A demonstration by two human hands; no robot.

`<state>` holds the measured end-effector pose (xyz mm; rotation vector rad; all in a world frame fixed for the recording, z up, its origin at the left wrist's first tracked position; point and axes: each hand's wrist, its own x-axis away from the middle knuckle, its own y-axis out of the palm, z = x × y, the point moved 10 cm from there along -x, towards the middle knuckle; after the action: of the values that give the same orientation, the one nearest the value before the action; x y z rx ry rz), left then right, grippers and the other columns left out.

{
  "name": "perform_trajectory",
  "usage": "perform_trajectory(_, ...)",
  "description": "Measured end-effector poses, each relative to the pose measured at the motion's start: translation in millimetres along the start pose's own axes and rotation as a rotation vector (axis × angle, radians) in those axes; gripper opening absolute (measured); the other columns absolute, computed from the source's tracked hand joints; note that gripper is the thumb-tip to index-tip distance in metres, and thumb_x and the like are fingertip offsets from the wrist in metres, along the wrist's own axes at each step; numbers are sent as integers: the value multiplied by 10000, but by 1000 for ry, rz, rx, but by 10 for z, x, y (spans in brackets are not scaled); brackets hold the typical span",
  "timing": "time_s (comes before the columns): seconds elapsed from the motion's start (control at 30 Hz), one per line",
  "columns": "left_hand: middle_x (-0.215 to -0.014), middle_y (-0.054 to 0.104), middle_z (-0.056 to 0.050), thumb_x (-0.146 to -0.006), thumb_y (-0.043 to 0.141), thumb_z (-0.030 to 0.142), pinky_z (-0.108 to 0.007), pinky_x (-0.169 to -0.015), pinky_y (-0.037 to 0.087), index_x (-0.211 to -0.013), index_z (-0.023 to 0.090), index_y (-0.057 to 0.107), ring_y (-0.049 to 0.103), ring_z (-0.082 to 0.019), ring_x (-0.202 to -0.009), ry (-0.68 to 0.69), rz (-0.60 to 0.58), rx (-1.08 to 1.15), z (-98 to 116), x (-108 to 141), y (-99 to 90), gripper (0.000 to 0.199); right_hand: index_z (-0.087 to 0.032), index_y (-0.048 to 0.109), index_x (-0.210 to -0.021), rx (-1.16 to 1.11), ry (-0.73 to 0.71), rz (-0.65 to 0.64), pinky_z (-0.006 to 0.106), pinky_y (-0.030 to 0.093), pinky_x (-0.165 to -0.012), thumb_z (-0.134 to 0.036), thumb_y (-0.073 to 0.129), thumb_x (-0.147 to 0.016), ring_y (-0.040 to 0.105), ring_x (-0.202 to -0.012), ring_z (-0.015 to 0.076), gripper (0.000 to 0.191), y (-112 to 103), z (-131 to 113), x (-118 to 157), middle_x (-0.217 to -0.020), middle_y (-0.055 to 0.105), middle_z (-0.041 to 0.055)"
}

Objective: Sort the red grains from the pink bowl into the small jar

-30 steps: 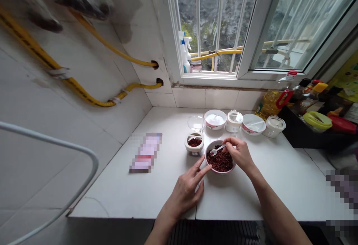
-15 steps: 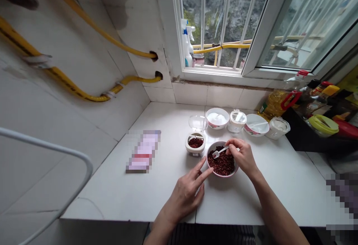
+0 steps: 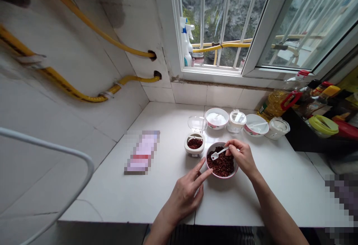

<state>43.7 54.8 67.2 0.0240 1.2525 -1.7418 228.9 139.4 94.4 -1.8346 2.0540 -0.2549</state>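
Bowl of grains: In the head view, the pink-edged bowl (image 3: 223, 177) stands upright on the white counter (image 3: 167, 125) before you, filled partway with dark red grains (image 3: 223, 166).
White spoon: Your right hand (image 3: 242, 157) pinches the handle of the white spoon (image 3: 220, 152) between thumb and fingers, closed down to its thinness; the scoop is over the grains, with a dark speck or so in it.
Left hand: Your left hand (image 3: 188, 188) is loosely spread, fingertips at the bowl's left rim, grasping nothing.
Spoon handling: Tilt the scoop to gather and level it to carry; pinch lightly, so small grains don't roll off.
Bowl steadying: Gentle fingertip pressure should stop the bowl sliding; pressing hard on the rim could tip it.
Bowls: Three; yours, plus two white bowls (image 3: 216, 126) (image 3: 253, 131) behind.
Jars: Three; one open jar (image 3: 194, 151) holding similar grains, just left of your bowl, and two closed jars (image 3: 236, 127) (image 3: 277, 133).
Spoons: One in hand; a white stick-like piece (image 3: 258, 124) lies in the right-hand back bowl.
Oil bottle: One (image 3: 275, 105), far right.
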Motion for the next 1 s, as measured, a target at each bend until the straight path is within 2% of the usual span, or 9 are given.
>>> perform_trajectory(0.17, -1565, 398, -138, -874, 439, 28, -323, -915, 589, -1507, 265, 381, 628, -232, -1224, -2, 3, 3, -4, 1, -1, 679, -202, 657, -744, -154, 79, -8, 289, 513, -583, -356, 554, -771, 619, -527, 168, 188, -21, 107, -33, -532, 654, -5)
perform_trajectory(0.3, -1566, 396, -138, -871, 440, 32, -326, -932, 585, -1516, 259, 371, 632, -228, -1217, 5, 2, -3, -1, 0, -1, 687, -204, 664, -820, -200, 20, 70, 314, 556, -660, -382, 574, -816, 676, -615, 187, 199, -51, 12, -21, -614, 704, 17)
perform_trajectory(0.4, -1569, 390, -137, -866, 442, 28, -335, -959, 573, -1518, 252, 372, 608, -235, -1251, 7, -2, -9, -2, -1, 3, 692, -214, 658, -915, -199, -59, 95, 330, 575, -707, -380, 551, -891, 723, -718, 208, 199, 36, -143, 38, -736, 741, 40)
perform_trajectory(0.53, -1580, 369, -143, -863, 444, 26, -344, -939, 582, -1521, 258, 368, 652, -224, -1176, 0, -15, 0, -21, 8, 29, 702, -234, 648, -987, 0, -348, 68, 389, 547, -849, -276, 491, -955, 729, -819, 212, 166, 225, -526, 145, -901, 764, 63)
perform_trajectory(0.63, -1593, 342, -150, -864, 443, 28, -346, -933, 585, -1521, 252, 369, 665, -222, -1147, -5, -18, 9, -32, 12, 41, 698, -244, 647, -976, 208, -621, -28, 442, 466, -974, -158, 457, -940, 710, -784, 195, 211, 402, -790, 264, -886, 774, 35)
perform_trajectory(0.7, -1595, 341, -144, -862, 443, 25, -349, -960, 573, -1518, 250, 374, 647, -227, -1186, -7, -20, 9, -32, 12, 43, 697, -243, 643, -985, 254, -698, -28, 443, 443, -993, -117, 455, -928, 700, -751, 184, 233, 377, -849, 303, -875, 775, 20)
perform_trajectory(0.87, -1583, 367, -132, -860, 441, 24, -358, -999, 555, -1509, 242, 386, 559, -247, -1311, 8, -12, -3, -19, 7, 32, 687, -241, 642, -895, 229, -550, 225, 393, 497, -859, -162, 482, -922, 669, -738, 214, 180, -98, -685, 239, -678, 713, 3)
perform_trajectory(0.93, -1580, 372, -136, -863, 442, 27, -356, -992, 559, -1508, 236, 386, 554, -248, -1318, 13, -7, -3, -16, 6, 27, 681, -243, 637, -822, 272, -492, 212, 385, 501, -819, -174, 478, -897, 655, -732, 223, 189, -127, -586, 204, -627, 682, 2)
perform_trajectory(1.0, -1573, 381, -141, -867, 443, 29, -355, -987, 562, -1505, 235, 390, 579, -243, -1290, 18, -3, -8, -13, 6, 20, 673, -239, 632, -776, 327, -494, 127, 397, 488, -852, -164, 479, -865, 641, -697, 207, 192, -24, -526, 186, -641, 690, -2)
